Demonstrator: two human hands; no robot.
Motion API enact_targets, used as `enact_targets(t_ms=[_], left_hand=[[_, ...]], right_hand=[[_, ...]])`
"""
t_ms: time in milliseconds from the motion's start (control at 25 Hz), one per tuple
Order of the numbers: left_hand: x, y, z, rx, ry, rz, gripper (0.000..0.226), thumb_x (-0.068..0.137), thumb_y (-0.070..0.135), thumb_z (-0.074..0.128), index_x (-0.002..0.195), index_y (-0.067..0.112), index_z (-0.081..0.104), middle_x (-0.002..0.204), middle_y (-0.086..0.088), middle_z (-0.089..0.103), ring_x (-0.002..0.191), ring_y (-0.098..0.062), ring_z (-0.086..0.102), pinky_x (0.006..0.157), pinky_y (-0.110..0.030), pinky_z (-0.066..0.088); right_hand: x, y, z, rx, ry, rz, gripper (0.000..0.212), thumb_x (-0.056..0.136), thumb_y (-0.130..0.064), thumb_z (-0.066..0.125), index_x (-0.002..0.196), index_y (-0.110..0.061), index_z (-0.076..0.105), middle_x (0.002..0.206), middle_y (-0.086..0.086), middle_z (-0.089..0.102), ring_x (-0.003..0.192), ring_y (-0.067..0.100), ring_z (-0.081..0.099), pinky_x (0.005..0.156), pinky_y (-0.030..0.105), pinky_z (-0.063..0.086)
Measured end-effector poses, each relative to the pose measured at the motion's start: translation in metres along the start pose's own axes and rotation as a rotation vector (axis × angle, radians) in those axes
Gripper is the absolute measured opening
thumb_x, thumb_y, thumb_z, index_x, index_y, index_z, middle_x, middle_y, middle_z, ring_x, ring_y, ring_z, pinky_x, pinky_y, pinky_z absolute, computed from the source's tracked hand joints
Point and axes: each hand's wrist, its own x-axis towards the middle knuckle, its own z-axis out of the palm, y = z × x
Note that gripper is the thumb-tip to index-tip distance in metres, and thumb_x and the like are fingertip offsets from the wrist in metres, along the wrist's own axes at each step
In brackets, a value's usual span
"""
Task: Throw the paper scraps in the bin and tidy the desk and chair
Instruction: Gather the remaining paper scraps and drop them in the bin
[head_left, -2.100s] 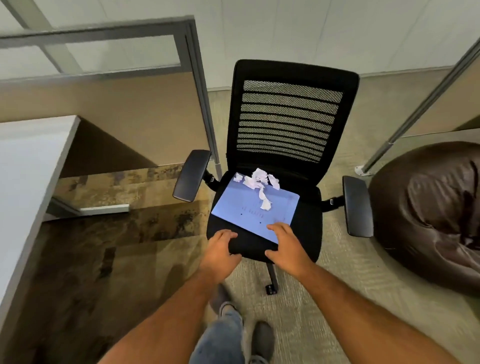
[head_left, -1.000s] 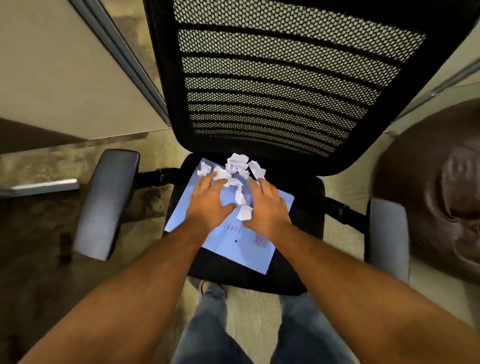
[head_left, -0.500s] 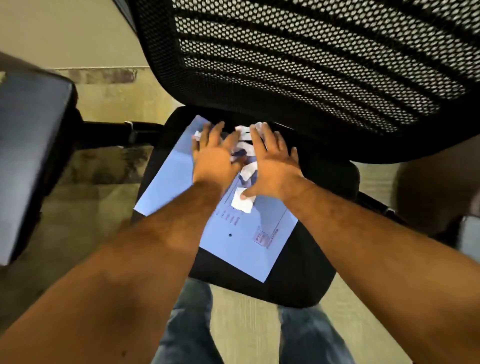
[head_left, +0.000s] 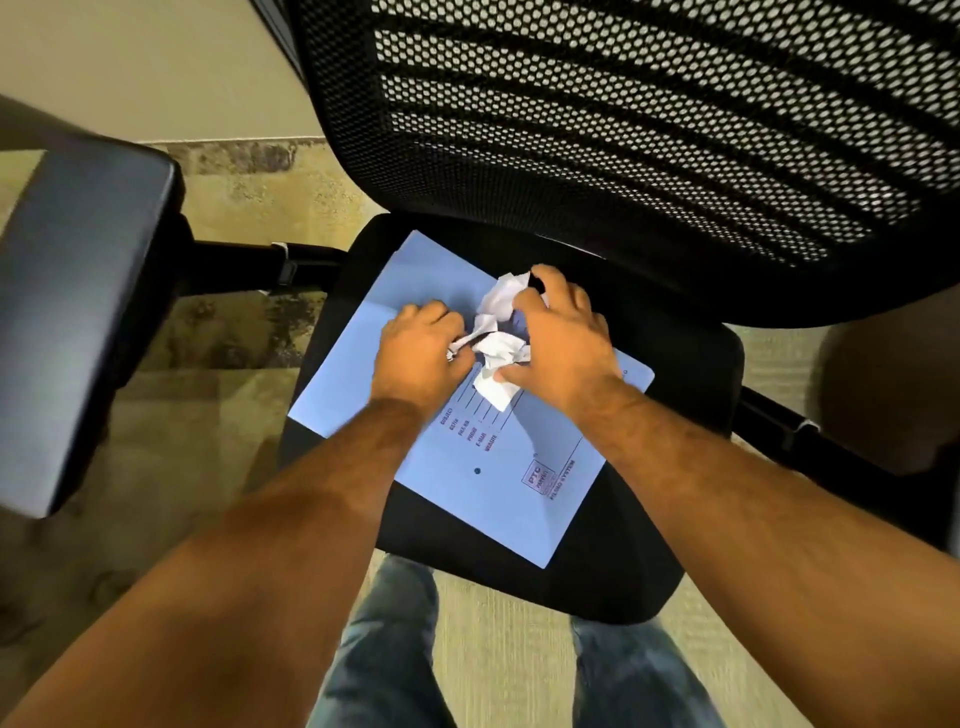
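Observation:
A black office chair (head_left: 613, 566) with a mesh back stands right in front of me. On its seat lies a light blue file folder (head_left: 483, 499) with printed lines. A heap of crumpled white paper scraps (head_left: 498, 348) sits on the folder's far half. My left hand (head_left: 421, 353) is curled on the left side of the heap, pinching scraps. From the right, my right hand (head_left: 558, 343) cups the heap, fingers over the top piece and thumb on the lowest scrap. Part of the heap is hidden under both hands.
The chair's left armrest (head_left: 78, 312) juts up close at the left; the right armrest bar (head_left: 779, 421) shows at the right edge. A brown beanbag (head_left: 893, 395) lies beyond it. Beige partition wall (head_left: 156, 67) and patterned carpet (head_left: 218, 405) surround the chair. My jeans show below the seat.
I have leaned in over the seat. Both hands went from flat on the scraps to curled around them, bunching the scattered pieces into one heap between the hands.

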Motion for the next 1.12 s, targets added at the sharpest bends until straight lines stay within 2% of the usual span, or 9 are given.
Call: enact_targets(t_ms=[160, 240, 400, 560, 720, 840, 960, 1040, 1120], left_hand=[[-0.002, -0.007, -0.007, -0.019, -0.012, 0.019, 0.010, 0.085, 0.018, 0.074, 0.084, 0.011, 0.067, 0.088, -0.008, 0.063, 0.087, -0.033, 0.058, 0.068, -0.039, 0.045], [-0.003, -0.012, -0.009, -0.044, 0.005, 0.017, 0.012, 0.084, 0.016, 0.076, 0.080, 0.011, 0.066, 0.083, -0.007, 0.062, 0.084, -0.032, 0.059, 0.066, -0.038, 0.046], [-0.007, -0.018, -0.011, -0.063, 0.019, -0.003, 0.015, 0.083, 0.015, 0.075, 0.075, 0.011, 0.063, 0.079, -0.006, 0.059, 0.081, -0.030, 0.057, 0.064, -0.037, 0.046], [-0.011, -0.018, -0.008, -0.061, 0.017, 0.007, 0.017, 0.085, 0.021, 0.077, 0.075, 0.012, 0.066, 0.078, -0.005, 0.061, 0.081, -0.028, 0.057, 0.061, -0.038, 0.052], [-0.007, -0.021, -0.011, -0.097, 0.004, 0.044, 0.044, 0.078, 0.054, 0.077, 0.066, 0.022, 0.051, 0.069, 0.006, 0.046, 0.071, -0.020, 0.051, 0.055, -0.030, 0.036], [-0.005, -0.027, -0.013, -0.114, -0.012, 0.135, 0.062, 0.070, 0.080, 0.065, 0.065, 0.019, 0.057, 0.068, 0.010, 0.044, 0.068, -0.014, 0.045, 0.055, -0.029, 0.039], [-0.005, -0.031, -0.014, -0.116, -0.017, 0.186, 0.067, 0.064, 0.088, 0.063, 0.061, 0.023, 0.047, 0.065, 0.010, 0.040, 0.065, -0.017, 0.046, 0.055, -0.027, 0.035], [-0.005, -0.032, -0.013, -0.136, 0.008, 0.176, 0.069, 0.067, 0.089, 0.061, 0.060, 0.023, 0.042, 0.062, 0.010, 0.039, 0.063, -0.017, 0.045, 0.054, -0.027, 0.034], [-0.007, -0.032, -0.010, -0.156, 0.041, 0.151, 0.071, 0.079, 0.087, 0.053, 0.057, 0.019, 0.049, 0.060, 0.007, 0.044, 0.063, -0.019, 0.047, 0.053, -0.029, 0.036]], right_hand=[[0.011, -0.008, -0.010, -0.036, -0.076, -0.040, 0.131, 0.062, -0.053, 0.093, 0.161, -0.036, 0.009, 0.172, -0.010, 0.001, 0.133, 0.031, 0.040, 0.096, 0.056, 0.051], [0.018, -0.008, -0.015, -0.086, -0.170, -0.106, 0.129, 0.067, -0.055, 0.089, 0.162, -0.041, 0.001, 0.172, -0.013, 0.003, 0.136, 0.030, 0.034, 0.099, 0.060, 0.047], [0.021, 0.000, -0.013, -0.145, -0.206, -0.195, 0.107, 0.076, -0.061, 0.078, 0.162, -0.038, 0.018, 0.171, -0.014, 0.008, 0.142, 0.028, 0.028, 0.105, 0.059, 0.042], [0.000, 0.014, 0.010, -0.083, -0.031, -0.199, 0.084, 0.088, -0.058, 0.067, 0.159, -0.025, 0.036, 0.172, -0.009, 0.015, 0.145, 0.024, 0.030, 0.109, 0.053, 0.041], [-0.007, 0.015, 0.023, 0.047, 0.139, -0.225, 0.051, 0.080, -0.050, 0.080, 0.120, -0.022, 0.065, 0.170, -0.003, 0.022, 0.152, 0.025, 0.028, 0.119, 0.057, 0.034], [0.005, 0.007, 0.013, 0.109, 0.157, -0.286, 0.090, 0.069, -0.051, 0.087, 0.146, -0.025, 0.048, 0.170, -0.004, 0.020, 0.158, 0.023, 0.020, 0.125, 0.059, 0.024], [0.030, 0.002, 0.005, 0.119, -0.033, -0.384, 0.130, 0.064, -0.054, 0.089, 0.165, -0.027, 0.013, 0.175, -0.007, -0.004, 0.162, 0.020, -0.005, 0.129, 0.056, 0.009], [0.047, 0.003, 0.006, 0.045, -0.146, -0.430, 0.135, 0.064, -0.061, 0.085, 0.166, -0.029, 0.004, 0.175, -0.008, -0.011, 0.161, 0.018, -0.012, 0.129, 0.054, 0.002], [0.056, 0.004, 0.010, 0.002, -0.188, -0.464, 0.120, 0.073, -0.066, 0.076, 0.166, -0.026, 0.011, 0.176, -0.005, -0.004, 0.162, 0.019, -0.006, 0.129, 0.054, 0.003]])
